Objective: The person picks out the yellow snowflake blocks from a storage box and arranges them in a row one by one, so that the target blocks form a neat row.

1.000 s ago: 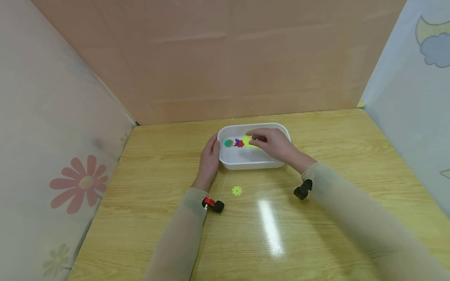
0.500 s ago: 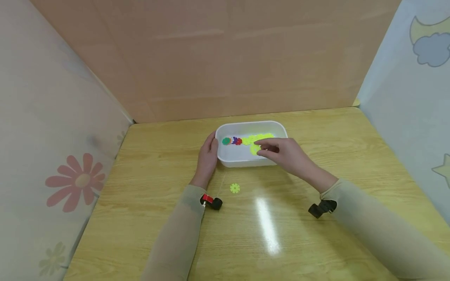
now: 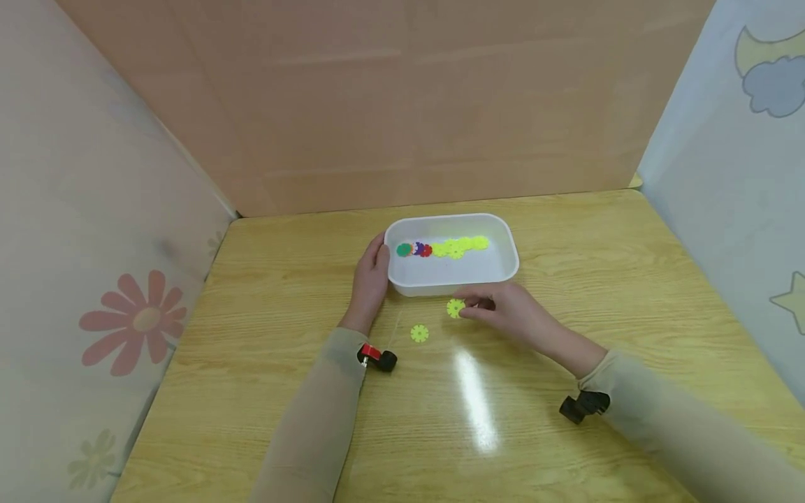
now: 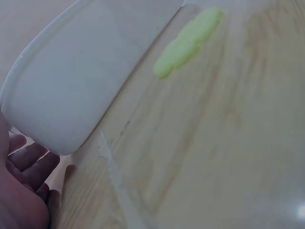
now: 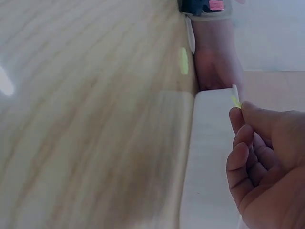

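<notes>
A white plastic tub point(image 3: 487, 269) contains a row of notched plastic discs: several yellow discs point(image 3: 462, 246), a red disc point(image 3: 426, 251), a purple one and a green disc point(image 3: 404, 249). My left hand point(image 3: 370, 281) holds the tub's left end, its fingers point(image 4: 29, 160) at the lower corner in the left wrist view. Between thumb and forefinger, my right hand point(image 3: 512, 311) pinches a yellow notched disc point(image 3: 455, 308) just in front of the tub's near wall. Another yellow disc point(image 3: 419, 333) lies on the table, left of the pinched one and nearer to me.
The wood-grain table point(image 3: 283, 293) carries a bright light reflection point(image 3: 474, 398). A brown panel point(image 3: 402, 105) stands behind it, with pale decorated walls on both sides. Small black cameras point(image 3: 388, 360) are strapped at both wrists.
My right hand has drawn a yellow disc out of the tub and moved it toward me, over the near rim. The left hand keeps its place at the tub's end.
</notes>
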Tool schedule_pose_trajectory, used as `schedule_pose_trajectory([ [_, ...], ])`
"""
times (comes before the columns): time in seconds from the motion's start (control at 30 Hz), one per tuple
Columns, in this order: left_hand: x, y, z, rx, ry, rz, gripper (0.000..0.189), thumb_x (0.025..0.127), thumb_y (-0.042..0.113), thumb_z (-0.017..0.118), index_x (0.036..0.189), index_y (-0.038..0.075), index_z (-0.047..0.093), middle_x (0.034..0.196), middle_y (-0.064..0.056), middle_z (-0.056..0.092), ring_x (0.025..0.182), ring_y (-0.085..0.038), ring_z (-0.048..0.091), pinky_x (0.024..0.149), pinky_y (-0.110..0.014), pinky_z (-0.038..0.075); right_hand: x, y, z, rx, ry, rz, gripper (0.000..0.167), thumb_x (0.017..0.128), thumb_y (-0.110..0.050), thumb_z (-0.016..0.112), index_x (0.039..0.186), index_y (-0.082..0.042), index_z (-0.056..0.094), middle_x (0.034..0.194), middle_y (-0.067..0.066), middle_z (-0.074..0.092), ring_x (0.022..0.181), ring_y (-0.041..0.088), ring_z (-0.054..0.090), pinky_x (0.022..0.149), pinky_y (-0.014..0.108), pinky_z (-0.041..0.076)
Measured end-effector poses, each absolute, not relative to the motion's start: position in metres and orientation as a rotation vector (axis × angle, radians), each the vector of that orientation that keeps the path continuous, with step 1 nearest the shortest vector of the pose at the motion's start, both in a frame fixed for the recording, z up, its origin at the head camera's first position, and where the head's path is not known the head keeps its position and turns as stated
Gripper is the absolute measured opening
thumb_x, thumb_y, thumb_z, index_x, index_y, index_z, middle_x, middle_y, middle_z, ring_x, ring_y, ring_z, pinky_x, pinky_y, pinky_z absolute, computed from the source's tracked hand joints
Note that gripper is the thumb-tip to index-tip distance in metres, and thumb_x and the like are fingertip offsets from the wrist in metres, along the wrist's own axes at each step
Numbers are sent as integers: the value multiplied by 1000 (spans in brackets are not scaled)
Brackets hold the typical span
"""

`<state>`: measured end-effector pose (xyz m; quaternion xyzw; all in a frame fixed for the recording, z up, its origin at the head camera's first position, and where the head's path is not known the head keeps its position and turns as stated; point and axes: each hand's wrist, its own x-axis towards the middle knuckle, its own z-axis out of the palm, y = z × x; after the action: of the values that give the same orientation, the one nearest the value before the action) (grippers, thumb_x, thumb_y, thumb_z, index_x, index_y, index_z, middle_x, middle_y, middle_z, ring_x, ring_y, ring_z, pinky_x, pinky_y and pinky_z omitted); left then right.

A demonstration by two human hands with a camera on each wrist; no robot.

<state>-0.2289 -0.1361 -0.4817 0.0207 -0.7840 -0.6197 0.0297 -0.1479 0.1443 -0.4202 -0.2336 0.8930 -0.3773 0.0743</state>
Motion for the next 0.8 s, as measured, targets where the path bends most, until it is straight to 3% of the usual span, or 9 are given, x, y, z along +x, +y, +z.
schedule_pose_trajectory([
  [0.57,-230,-136,-482,73,-2418,-1917,53,118,49,41,168,31,49,167,9,51,158,-16,40,130,-43,35,-150,132,-453,-781,2637,-1066,25,102,-15,81,126,-8,82,102,-6,81,97,10,75,90,40,64],
  [0.8,-230,-135,-482,68,-2401,-1922,53,118,46,42,167,28,50,167,7,52,158,-16,40,131,-42,34,-153,132,-456,-806,2623,-1054,24,100,-18,84,122,-10,83,99,-10,78,90,6,71,85,36,62],
])
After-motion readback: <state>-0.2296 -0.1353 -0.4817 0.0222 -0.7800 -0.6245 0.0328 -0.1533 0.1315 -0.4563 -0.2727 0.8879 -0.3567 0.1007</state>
